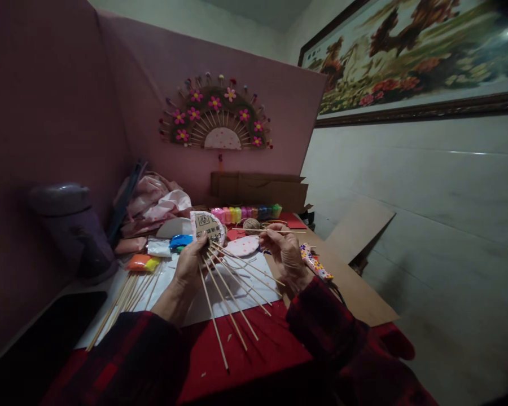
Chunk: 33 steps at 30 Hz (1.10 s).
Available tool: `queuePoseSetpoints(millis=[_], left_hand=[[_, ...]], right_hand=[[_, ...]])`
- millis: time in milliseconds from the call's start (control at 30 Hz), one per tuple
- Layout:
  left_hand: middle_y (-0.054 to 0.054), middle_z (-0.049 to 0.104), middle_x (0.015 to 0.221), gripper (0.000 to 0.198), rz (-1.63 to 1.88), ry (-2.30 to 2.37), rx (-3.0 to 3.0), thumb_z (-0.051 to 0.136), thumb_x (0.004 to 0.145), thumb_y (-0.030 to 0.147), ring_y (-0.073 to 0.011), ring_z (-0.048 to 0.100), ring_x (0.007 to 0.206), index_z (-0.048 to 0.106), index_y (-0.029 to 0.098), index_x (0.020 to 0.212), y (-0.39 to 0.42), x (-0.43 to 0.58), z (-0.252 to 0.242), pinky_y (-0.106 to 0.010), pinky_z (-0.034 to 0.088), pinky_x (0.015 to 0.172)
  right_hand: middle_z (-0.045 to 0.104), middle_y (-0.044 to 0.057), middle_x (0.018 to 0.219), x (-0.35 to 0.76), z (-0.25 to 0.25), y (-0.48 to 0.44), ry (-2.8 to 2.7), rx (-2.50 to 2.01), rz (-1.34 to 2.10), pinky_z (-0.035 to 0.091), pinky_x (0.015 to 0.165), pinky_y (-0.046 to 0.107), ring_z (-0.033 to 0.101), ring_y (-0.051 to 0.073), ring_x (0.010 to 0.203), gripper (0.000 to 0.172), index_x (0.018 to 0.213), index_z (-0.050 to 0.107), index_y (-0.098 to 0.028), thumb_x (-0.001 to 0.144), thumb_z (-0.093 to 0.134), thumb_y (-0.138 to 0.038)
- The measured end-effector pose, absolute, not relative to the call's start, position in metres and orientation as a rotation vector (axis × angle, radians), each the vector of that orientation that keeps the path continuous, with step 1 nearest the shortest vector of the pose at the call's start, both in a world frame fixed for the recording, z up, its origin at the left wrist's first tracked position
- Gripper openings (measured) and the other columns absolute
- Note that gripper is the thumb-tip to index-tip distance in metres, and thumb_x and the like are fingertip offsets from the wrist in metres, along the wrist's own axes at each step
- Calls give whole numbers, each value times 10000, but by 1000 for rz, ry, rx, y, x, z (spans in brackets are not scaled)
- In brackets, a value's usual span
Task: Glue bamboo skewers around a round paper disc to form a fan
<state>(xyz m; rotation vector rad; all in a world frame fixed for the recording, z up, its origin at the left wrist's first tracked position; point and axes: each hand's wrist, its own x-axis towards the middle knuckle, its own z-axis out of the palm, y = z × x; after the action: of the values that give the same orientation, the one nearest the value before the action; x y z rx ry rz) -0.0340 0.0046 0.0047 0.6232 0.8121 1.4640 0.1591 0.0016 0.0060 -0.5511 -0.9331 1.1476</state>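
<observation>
My left hand [189, 269] is closed on a cardboard half-circle [207, 226] with printed characters and a pale pink rim. Several thin wooden sticks [232, 287] fan out from its lower edge toward me. Pinched in the fingers of my right hand [285, 254] is a single wooden stick [248, 230], lying nearly level, its left end close to the cardboard. Just beyond and between my hands lies a pink dotted half-circle [242, 246] on white paper [211, 299].
Loose sticks [125, 296] lie at the left beside bagged coloured clay [141, 263]. A twine ball [252, 225] and a row of coloured packets [245, 213] sit at the back. A cup [74, 231] stands far left. A decorated fan [215, 118] hangs on the pink panel.
</observation>
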Motion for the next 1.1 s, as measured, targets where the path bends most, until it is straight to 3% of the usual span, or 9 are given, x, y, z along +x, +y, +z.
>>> queuePoseSetpoints(millis=[167,433,1100], left_hand=[[-110,684,646,187,1420,800,702,511,855,206,-164,619,447,612,65,927,2,-31,5,-226,471,367],[-84,673,593,155,1410,815,741,474,883,177,-154,613,428,585,68,881,-3,-28,8,-213,465,350],[-121,696,685,182,1414,774,754,498,872,199,-165,627,458,598,56,924,0,-28,3,-229,477,360]], right_hand=[[691,15,684,153,6,-5,-1036,-574,1140,503,528,212,639,113,559,151,816,652,-153,703,695,-244],[710,26,713,153,-2,2,-1104,-558,1167,542,556,242,665,133,591,179,824,652,-159,709,721,-277],[713,31,761,154,-11,9,-1131,-487,1189,552,629,251,673,126,649,133,860,650,-166,771,689,-258]])
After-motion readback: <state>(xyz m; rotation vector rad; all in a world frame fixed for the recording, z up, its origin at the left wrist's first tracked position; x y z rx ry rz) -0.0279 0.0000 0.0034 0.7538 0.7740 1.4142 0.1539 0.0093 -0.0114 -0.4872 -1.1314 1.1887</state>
